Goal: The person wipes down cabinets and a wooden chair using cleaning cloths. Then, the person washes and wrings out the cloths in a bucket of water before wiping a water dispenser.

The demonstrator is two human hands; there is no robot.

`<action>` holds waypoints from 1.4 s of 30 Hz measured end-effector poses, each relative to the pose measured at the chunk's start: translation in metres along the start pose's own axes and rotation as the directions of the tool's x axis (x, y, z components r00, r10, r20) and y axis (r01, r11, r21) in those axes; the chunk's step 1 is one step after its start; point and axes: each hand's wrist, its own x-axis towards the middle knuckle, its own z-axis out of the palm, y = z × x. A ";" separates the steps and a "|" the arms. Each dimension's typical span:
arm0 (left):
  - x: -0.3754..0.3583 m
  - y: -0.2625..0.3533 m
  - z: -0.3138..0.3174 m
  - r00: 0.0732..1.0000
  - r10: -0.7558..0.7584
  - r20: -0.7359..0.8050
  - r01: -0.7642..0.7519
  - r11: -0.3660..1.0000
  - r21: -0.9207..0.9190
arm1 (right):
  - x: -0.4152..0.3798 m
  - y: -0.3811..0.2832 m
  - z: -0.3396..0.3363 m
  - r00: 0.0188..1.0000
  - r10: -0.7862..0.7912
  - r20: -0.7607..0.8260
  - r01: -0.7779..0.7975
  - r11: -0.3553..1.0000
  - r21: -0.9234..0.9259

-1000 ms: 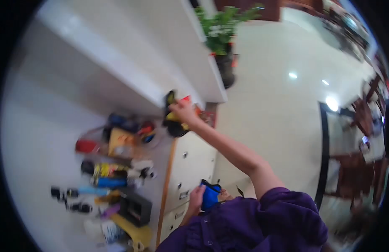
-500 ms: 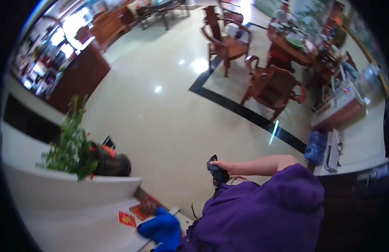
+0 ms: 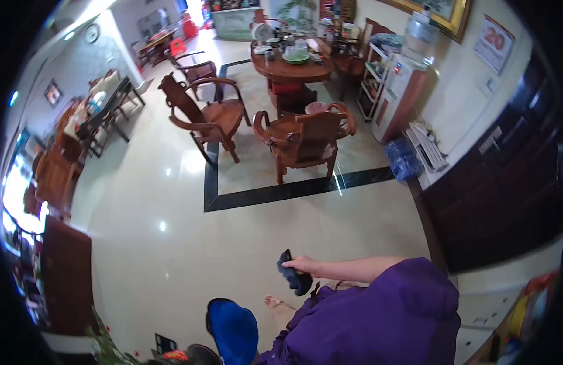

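Note:
My right hand (image 3: 306, 265) is stretched out to the left at waist height, shut on a small black object (image 3: 292, 275) that hangs below the fingers. A purple sleeve (image 3: 409, 292) covers that arm's shoulder. Low at the left, a blue item with a dark rim (image 3: 233, 328) is held close to my body; my left hand is hidden behind it. A bare foot (image 3: 273, 302) shows on the glossy cream floor (image 3: 172, 243) between the two.
Two wooden armchairs (image 3: 303, 137) stand ahead on a black-bordered floor panel, with a round wooden table (image 3: 292, 64) behind them. At the right are a dark wooden door (image 3: 506, 182), a water dispenser (image 3: 398, 91) and a blue bag (image 3: 404, 159). A potted plant (image 3: 105, 347) is bottom left.
The view has swung away from the white counter and drawers towards the open room. My right hand has come off the shelf with the black object and now holds it low.

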 end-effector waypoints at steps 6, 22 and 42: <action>0.091 0.050 -0.049 0.990 0.008 0.143 -0.030 0.988 0.151 | 0.015 0.014 -0.042 0.847 -0.174 -0.503 -0.029 0.929 -0.370; 0.347 0.135 -0.035 0.890 0.233 0.391 -0.434 0.177 0.883 | 0.146 -0.066 -0.043 0.696 -0.176 -0.696 -0.310 0.801 -0.512; 0.553 0.349 0.317 0.768 -0.065 0.637 -0.620 0.171 0.765 | 0.126 -0.111 -0.112 0.488 0.246 -0.837 0.637 0.556 0.534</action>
